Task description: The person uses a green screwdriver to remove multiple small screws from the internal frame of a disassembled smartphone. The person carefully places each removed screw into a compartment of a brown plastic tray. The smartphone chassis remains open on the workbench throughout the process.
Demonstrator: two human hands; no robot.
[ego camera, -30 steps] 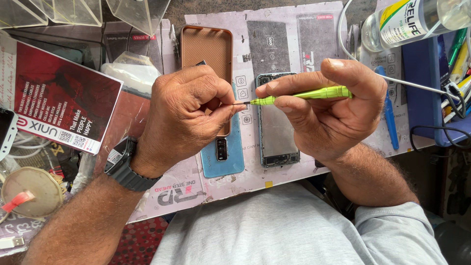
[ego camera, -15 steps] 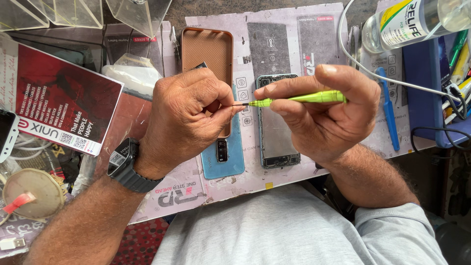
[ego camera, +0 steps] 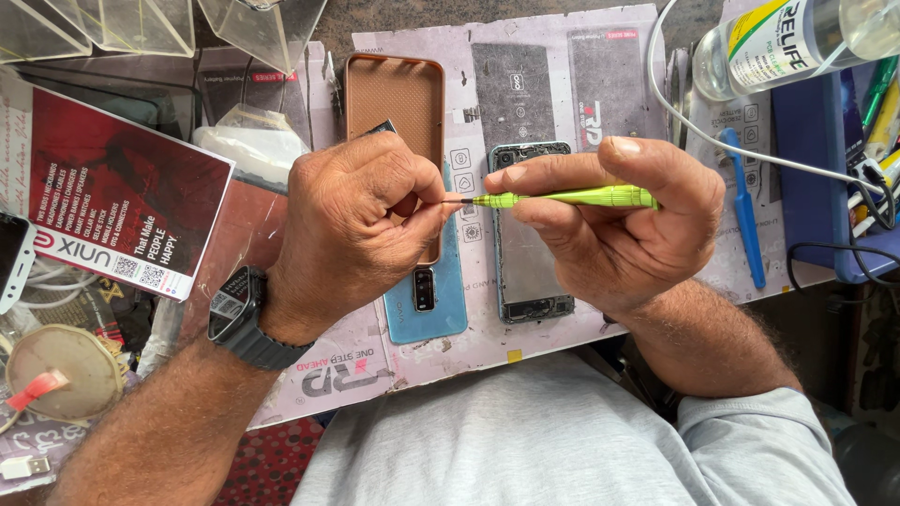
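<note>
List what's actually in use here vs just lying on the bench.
In use:
right hand
green screwdriver
left hand, pinching at the screwdriver's tip

Lying about:
opened phone
blue back cover
brown case
blue pry tool
clear bottle
red booklet

Matt green plastic screwdriver (ego camera: 572, 198), textured brown rubbery phone case (ego camera: 394, 103), glossy blue phone back (ego camera: 427, 300), worn printed mat (ego camera: 562, 56).

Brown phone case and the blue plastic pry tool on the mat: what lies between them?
In the head view, an opened phone lies between brown phone case and blue pry tool, partly under the right hand.
</note>
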